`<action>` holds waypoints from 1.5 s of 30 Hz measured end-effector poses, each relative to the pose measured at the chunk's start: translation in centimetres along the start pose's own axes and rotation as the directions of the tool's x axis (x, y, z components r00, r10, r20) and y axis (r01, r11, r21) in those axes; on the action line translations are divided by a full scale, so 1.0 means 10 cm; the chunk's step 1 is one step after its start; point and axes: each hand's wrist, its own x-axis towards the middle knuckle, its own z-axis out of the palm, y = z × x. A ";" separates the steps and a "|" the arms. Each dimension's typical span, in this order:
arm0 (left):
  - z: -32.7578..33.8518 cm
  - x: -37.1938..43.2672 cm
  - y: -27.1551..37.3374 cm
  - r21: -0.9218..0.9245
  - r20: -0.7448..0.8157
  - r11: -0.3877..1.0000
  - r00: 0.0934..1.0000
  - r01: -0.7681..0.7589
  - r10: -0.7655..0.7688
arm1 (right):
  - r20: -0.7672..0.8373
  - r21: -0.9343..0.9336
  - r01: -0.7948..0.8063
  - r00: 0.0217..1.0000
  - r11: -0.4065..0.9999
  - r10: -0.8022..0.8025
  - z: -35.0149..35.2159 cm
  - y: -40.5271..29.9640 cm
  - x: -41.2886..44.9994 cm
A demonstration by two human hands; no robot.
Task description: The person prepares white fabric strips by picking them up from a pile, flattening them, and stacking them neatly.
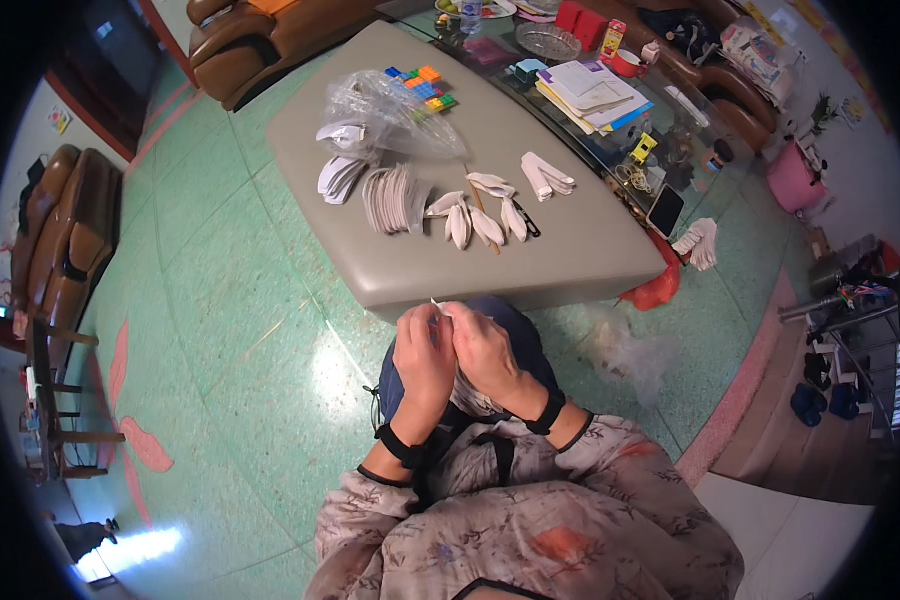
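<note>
My left hand point(423, 351) and my right hand point(483, 349) meet above my lap, both pinching a small white piece point(441, 306) whose tip shows between the fingers. More pale material lies on my lap beneath them, mostly hidden. On the grey padded bench in front are a row of stacked white fabric-like pieces point(394, 199), a smaller white stack point(340, 178) and several puffed white pieces point(486, 225) around a thin brown stick point(475, 193). A black-handled tool point(528, 219) lies beside them. Flat white strips point(546, 177) rest farther right.
The grey padded bench point(570, 259) holds a clear plastic bag point(397, 112) and toy building bricks point(427, 84). At its right stands a glass-topped table with papers point(594, 94), a phone point(666, 211) and white gloves point(697, 241) near its corner. A red bag point(658, 281) hangs below.
</note>
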 end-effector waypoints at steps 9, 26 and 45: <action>-0.18 0.13 -0.08 -0.542 0.653 0.378 0.659 0.750 -0.372 | 0.153 -0.123 0.101 0.985 0.987 -0.082 -0.21 0.28 0.08; -0.19 0.01 -0.10 -0.508 0.861 -0.379 0.438 0.774 -0.259 | 0.176 -0.088 -0.030 0.983 0.996 0.045 -0.33 0.10 -0.06; -0.25 0.03 -0.09 -0.560 0.750 0.574 0.660 0.598 0.043 | 0.476 0.763 -0.631 0.695 0.139 0.539 -0.36 0.36 -0.09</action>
